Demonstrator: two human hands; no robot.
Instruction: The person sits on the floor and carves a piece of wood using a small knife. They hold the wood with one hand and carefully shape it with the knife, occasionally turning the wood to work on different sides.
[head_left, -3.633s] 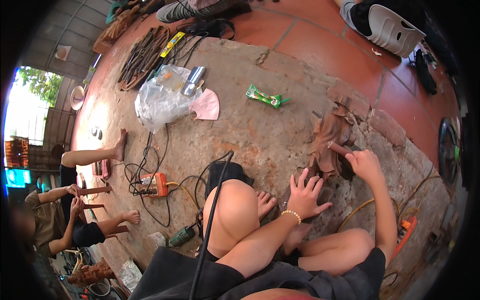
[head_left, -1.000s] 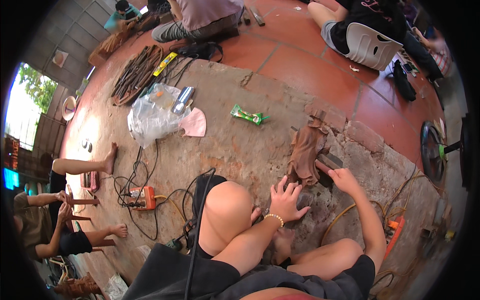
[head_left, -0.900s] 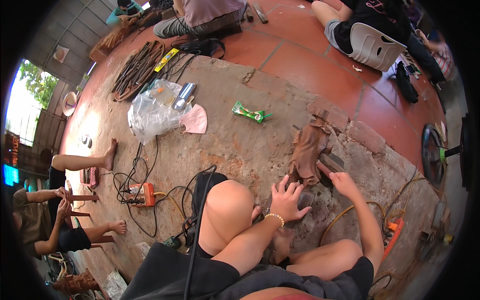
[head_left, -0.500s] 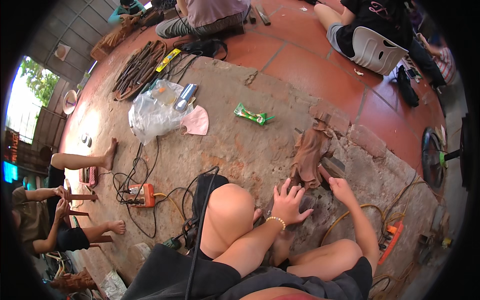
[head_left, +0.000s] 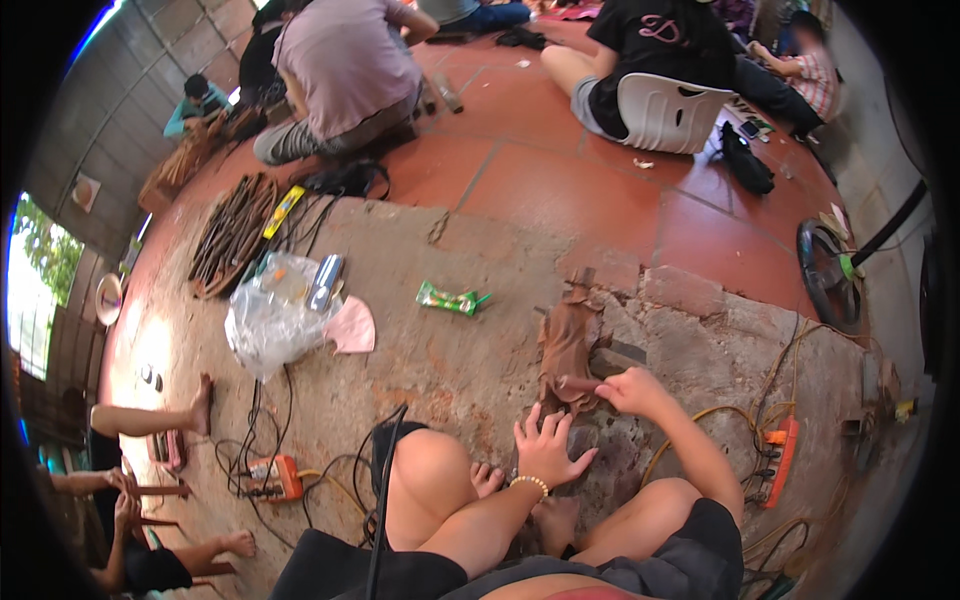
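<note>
A reddish-brown carved wood piece [head_left: 566,338] lies on the rough concrete in front of me, its near end close to my hands. My right hand [head_left: 632,391] is closed round one end of a short brown stick-like piece [head_left: 577,384], which lies across the near end of the carving. Whether it presses on the wood I cannot tell. Just below the carving, my left hand [head_left: 546,450] has its fingers spread, with the fingertips close to the wood's near edge; nothing shows in it. A dark wooden block [head_left: 618,357] sits beside the carving on the right.
Orange power strips [head_left: 276,479] with tangled cords lie left and right [head_left: 780,462]. Farther off are a green packet [head_left: 449,298], a pink mask [head_left: 352,326], a clear plastic bag [head_left: 270,318] and a basket of tools [head_left: 232,232]. Several people sit around, one against a white chair back [head_left: 672,112].
My view has tilted up, so the scene sits lower. My right hand has brought the stick-like piece from the carving's right side across its near end. The left hand stays spread near the wood.
</note>
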